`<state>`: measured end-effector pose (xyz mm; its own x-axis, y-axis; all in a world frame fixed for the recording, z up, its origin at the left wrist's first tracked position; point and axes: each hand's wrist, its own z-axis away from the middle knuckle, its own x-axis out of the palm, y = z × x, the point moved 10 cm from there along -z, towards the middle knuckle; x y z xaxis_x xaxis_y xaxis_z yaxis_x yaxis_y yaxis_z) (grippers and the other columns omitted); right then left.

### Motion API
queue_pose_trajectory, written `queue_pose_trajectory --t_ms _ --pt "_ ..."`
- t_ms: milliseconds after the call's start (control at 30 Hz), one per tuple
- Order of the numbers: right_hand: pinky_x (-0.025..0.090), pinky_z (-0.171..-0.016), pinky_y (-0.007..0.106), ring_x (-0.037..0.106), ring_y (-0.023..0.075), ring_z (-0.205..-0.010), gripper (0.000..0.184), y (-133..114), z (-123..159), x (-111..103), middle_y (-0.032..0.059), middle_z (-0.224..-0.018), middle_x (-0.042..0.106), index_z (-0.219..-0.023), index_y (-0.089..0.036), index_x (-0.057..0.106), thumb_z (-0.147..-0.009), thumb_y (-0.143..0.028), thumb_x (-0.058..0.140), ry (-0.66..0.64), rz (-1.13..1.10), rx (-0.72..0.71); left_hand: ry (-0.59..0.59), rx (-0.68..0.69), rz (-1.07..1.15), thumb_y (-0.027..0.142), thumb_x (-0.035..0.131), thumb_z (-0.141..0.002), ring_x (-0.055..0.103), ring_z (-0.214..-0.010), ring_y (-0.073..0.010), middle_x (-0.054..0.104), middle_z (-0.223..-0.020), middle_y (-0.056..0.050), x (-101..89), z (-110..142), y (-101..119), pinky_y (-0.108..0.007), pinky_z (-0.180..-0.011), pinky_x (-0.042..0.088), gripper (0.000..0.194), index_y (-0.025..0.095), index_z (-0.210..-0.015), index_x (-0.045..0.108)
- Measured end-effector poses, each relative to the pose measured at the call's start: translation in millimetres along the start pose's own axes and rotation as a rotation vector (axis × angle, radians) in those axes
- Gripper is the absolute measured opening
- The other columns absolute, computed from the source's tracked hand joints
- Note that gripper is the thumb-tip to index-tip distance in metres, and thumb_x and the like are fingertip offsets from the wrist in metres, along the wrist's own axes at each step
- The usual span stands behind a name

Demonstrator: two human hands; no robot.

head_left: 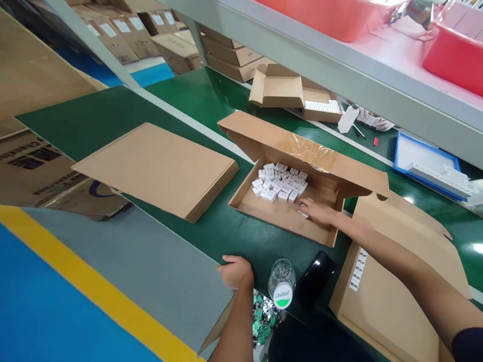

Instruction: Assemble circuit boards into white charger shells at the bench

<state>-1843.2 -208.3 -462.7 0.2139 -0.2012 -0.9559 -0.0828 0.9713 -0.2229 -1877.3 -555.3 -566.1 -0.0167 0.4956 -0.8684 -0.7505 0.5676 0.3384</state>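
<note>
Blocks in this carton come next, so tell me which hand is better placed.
Right, likely: the right hand is inside the open carton, beside the small white blocks, while the left hand rests back at the table edge near a plastic bottle.

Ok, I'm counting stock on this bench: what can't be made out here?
Head view:
White piece under the right hand: mostly covered by its fingers.
Green-and-silver packets: cut off by the bottom edge.
Carton labels: too small to read.
Co-worker's hand: partly behind the shelf.
</note>
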Motion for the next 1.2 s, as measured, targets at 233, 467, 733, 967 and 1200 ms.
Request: queue_pose_trajectory --t_ms 233,467,733,967,1200 --pt "0.033 -0.110 0.055 0.031 0.0317 -0.139 0.035 -11.3 -30.1 -11.1 0.0107 -0.147 0.040 -0.125 -0.017 0.057 -0.090 -0.017 0.060 -0.039 0.108 -0.055 -0.004 0.013 -0.007 0.043 0.049 -0.096 0.065 -0.089 -0.0199 0.066 -0.100 -0.008 -1.2 1.0 1.0 -0.041 -0.082 0.055 0.037 0.012 -0.114 0.058" --pt "0.046 -0.097 0.047 0.050 0.0270 -0.120 0.033 -17.2 -28.5 -8.0 0.0105 -0.129 0.052 -0.120 -0.015 0.056 -0.089 -0.024 0.063 -0.094 0.164 -0.092 0.016 -0.001 -0.006 0.043 0.050 -0.096 0.066 -0.090 -0.0201 0.067 -0.099 -0.008 0.5 -0.8 -0.9 -0.042 -0.083 0.055 0.036 0.012 -0.111 0.060" --pt "0.043 -0.098 0.045 0.043 0.0293 -0.124 0.044 -18.7 -36.1 -3.5 0.0124 -0.135 0.045 -0.122 -0.014 0.051 -0.082 -0.021 0.067 -0.154 0.118 0.010 0.060 0.052 -0.077 0.034 0.037 -0.097 0.067 -0.101 -0.0351 0.067 -0.104 -0.022 -0.8 3.5 5.7 -0.051 -0.084 0.055 0.036 0.007 -0.111 0.057" --pt "0.043 -0.096 0.046 0.046 0.0326 -0.117 0.056 -34.6 -26.5 -20.8 0.0204 -0.125 0.052 -0.120 -0.006 0.051 -0.069 -0.010 0.073 -0.126 0.030 0.102 0.094 0.096 -0.083 0.031 0.035 -0.093 0.066 -0.102 -0.0406 0.068 -0.103 -0.024 -0.6 2.7 7.5 -0.054 -0.084 0.055 0.031 0.012 -0.107 0.055" --pt "0.041 -0.106 0.043 0.039 0.0315 -0.129 0.070 -113.4 163.4 -83.5 0.0159 -0.141 0.042 -0.138 -0.012 0.040 -0.073 -0.020 0.066 0.085 -0.160 0.263 0.083 0.075 -0.115 0.030 0.033 -0.099 0.064 -0.109 -0.0339 0.066 -0.113 -0.022 0.6 3.4 7.5 -0.051 -0.090 0.053 0.037 0.008 -0.121 0.053"
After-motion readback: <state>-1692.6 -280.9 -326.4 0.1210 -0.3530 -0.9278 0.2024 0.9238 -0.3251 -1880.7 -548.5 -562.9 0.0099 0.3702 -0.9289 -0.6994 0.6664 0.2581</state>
